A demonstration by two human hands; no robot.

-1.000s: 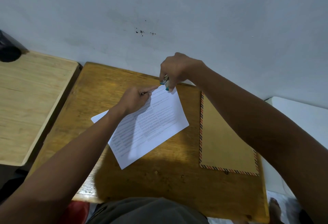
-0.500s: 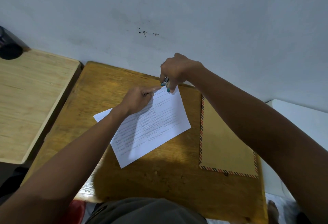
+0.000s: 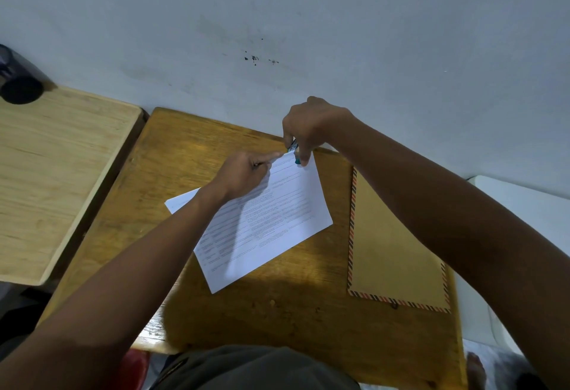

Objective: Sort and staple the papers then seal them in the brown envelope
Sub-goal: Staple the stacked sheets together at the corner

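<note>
While we look down from the head camera, we see nearest to us a dark grey garment point(image 3: 256, 369) at the lower edge, and above it the brown wooden desk point(image 3: 277, 321). On the desk lie the printed papers point(image 3: 277, 223), turned at an angle, and to their right, apart from them, the brown envelope point(image 3: 391, 254) with its striped border lies flat. Our left hand point(image 3: 243, 175) rests on the papers with curled fingers, the forefinger stretched toward the far corner. At that corner our right hand point(image 3: 311, 125) grips a small teal stapler point(image 3: 294, 152), which touches the papers' corner. To the left stands a lighter wooden table point(image 3: 55, 173), with a dark object point(image 3: 18, 81) on its far corner. Behind is the grey wall point(image 3: 308, 19).
</note>
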